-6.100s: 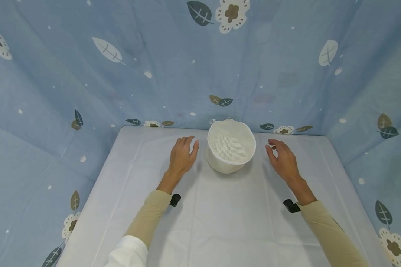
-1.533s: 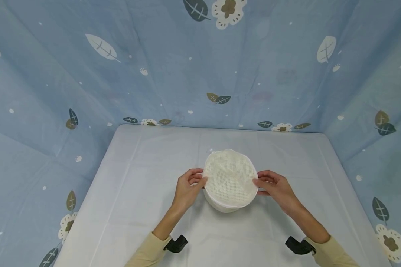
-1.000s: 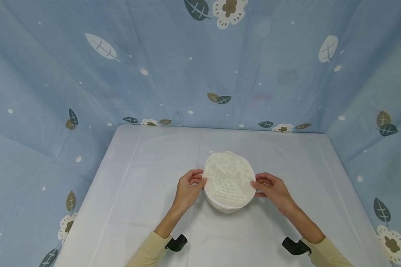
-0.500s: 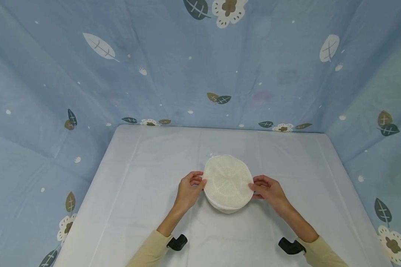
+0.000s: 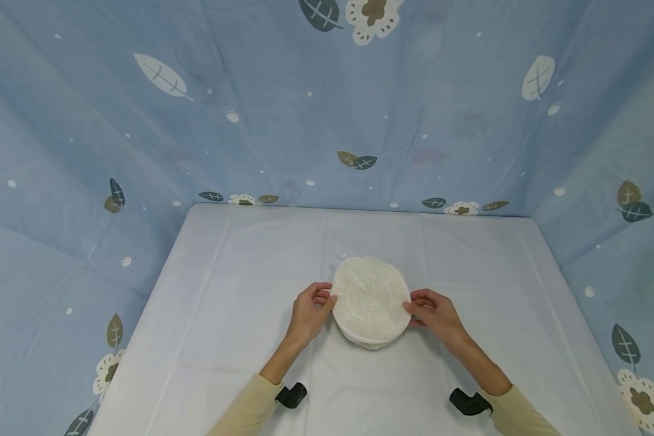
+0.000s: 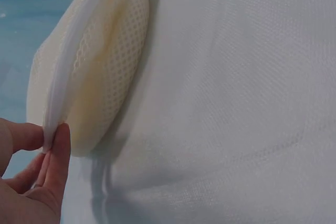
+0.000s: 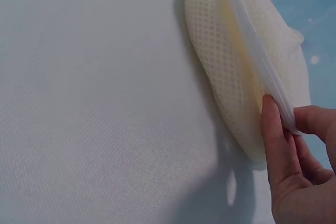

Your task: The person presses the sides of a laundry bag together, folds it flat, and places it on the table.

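Note:
A round, cream mesh laundry bag with a white piped rim sits near the middle of the table, partly flattened. My left hand pinches its rim on the left side. On the opposite side, my right hand pinches the same rim. In the left wrist view the rim is held between thumb and fingers, and the mesh wall sags below it. The right wrist view shows my right thumb and fingers on either side of the white rim.
A white cloth covers the table. Blue curtain fabric printed with leaves and flowers encloses the back and both sides. A black wrist camera is worn on the left wrist and another on the right wrist.
From the table's far edge, the bag has come nearer, and both hands have taken hold of its rim. Lately the right hand has shifted left, and the bag looks narrower and lower.

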The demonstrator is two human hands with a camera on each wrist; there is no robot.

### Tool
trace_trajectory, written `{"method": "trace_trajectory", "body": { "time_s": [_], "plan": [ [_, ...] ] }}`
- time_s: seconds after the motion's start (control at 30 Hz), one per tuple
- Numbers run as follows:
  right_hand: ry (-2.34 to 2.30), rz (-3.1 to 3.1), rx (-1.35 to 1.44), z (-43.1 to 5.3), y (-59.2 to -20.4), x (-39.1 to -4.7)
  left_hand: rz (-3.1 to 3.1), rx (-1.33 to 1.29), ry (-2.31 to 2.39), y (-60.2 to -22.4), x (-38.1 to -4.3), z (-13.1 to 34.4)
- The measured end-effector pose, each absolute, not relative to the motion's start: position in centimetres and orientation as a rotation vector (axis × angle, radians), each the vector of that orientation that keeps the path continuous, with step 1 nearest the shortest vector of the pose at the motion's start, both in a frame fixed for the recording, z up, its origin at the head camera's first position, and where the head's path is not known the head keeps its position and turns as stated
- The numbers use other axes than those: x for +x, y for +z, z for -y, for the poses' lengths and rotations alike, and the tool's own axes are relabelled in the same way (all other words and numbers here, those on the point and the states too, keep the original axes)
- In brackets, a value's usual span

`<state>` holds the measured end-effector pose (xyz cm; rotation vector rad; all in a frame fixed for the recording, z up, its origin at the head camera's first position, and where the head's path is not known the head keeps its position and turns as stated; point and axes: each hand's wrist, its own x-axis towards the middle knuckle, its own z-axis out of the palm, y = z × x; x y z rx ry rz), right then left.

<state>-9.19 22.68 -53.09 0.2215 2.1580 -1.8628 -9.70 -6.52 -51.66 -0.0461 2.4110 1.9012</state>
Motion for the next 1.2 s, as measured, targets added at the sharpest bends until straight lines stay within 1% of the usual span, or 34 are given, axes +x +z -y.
{"method": "trace_trajectory", "body": {
  "time_s": [0.1, 0.33, 0.43, 0.53, 0.63, 0.8, 0.87, 0.97, 1.07, 1.2],
  "plan": [
    [-1.86, -2.156, 0.215, -22.5, -53.0, -9.1, -2.442, -0.058, 1.868, -53.1, -9.9, 6.5],
    [-1.84, -2.183, 0.207, -22.2, -53.2, -9.0, -2.486, -0.033, 1.861, -53.8, -9.8, 6.6],
    [-1.781, -2.291, 0.162, -22.2, -53.3, -9.0, -2.55, 0.022, 1.841, -54.0, -9.7, 6.5],
    [-1.675, -2.514, 0.068, -22.1, -53.3, -8.9, -2.663, 0.162, 1.779, -53.9, -9.6, 6.4],
    [-1.564, -2.767, -0.106, -21.9, -53.2, -8.8, -2.814, 0.331, 1.674, -53.8, -9.4, 6.2],
    [-1.476, -2.973, -0.545, -21.7, -53.1, -8.9, -3.023, 0.601, 1.493, -53.5, -9.3, 5.8],
    [-1.429, -2.997, -0.715, -21.5, -53.1, -9.0, -3.061, 0.761, 1.427, -53.4, -9.4, 5.7],
    [-1.325, -2.993, -0.886, -21.3, -53.2, -9.2, -3.049, 1.001, 1.328, -53.4, -9.5, 5.5],
    [-1.192, -2.973, -1.006, -21.2, -53.5, -9.3, -3.042, 1.16, 1.185, -53.5, -9.6, 5.4],
    [-1.033, -2.964, -1.049, -21.0, -53.8, -9.2, -3.072, 1.225, 1.053, -53.8, -9.5, 5.5]
  ]
}}
